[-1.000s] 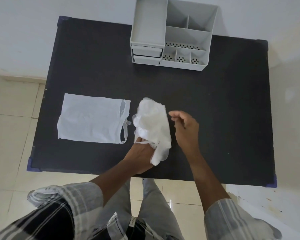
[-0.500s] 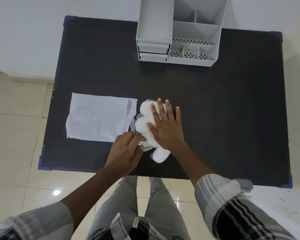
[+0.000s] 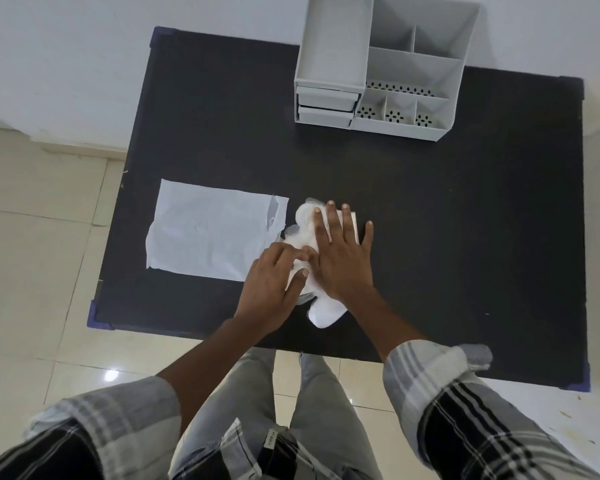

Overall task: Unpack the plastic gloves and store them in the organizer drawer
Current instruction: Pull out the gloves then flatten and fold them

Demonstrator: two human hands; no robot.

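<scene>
Head view showed the plastic gloves [image 3: 321, 308] lying on the worktop [image 3: 430, 220] under both flat, spread hands, right hand [image 3: 340, 261] pressing them, left hand [image 3: 271, 285] touching their left edge.

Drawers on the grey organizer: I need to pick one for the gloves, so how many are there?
2, both shut, stacked at its front left: upper drawer directly above lower drawer.

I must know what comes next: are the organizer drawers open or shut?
Shut: both drawers sit flush in the organizer.
</scene>
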